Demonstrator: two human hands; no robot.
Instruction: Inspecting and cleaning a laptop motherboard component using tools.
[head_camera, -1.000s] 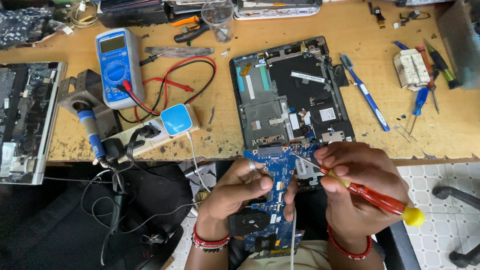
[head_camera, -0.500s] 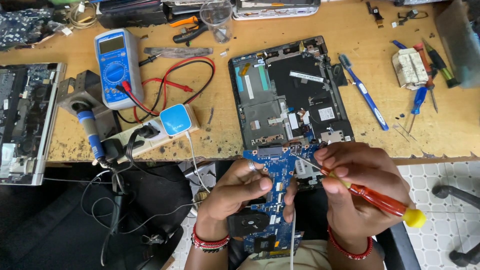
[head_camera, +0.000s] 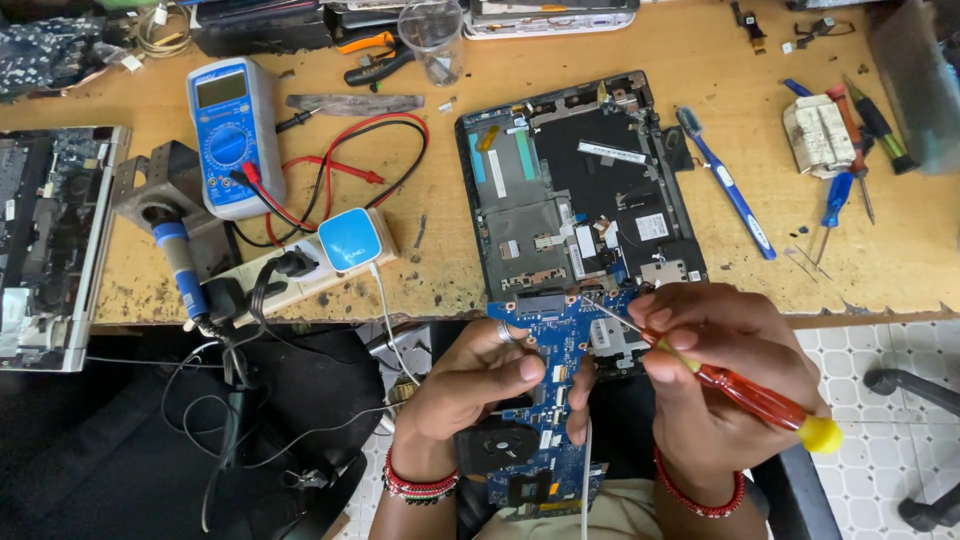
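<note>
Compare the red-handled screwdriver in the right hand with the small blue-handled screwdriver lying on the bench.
The red-handled screwdriver is held in the right hand, its tip on the blue circuit board; the blue-handled screwdriver lies untouched on the wooden bench. The red one has a clear red handle with a yellow end cap; the blue one's handle is plain blue. The red one looks larger. Both have thin metal shafts.
</note>
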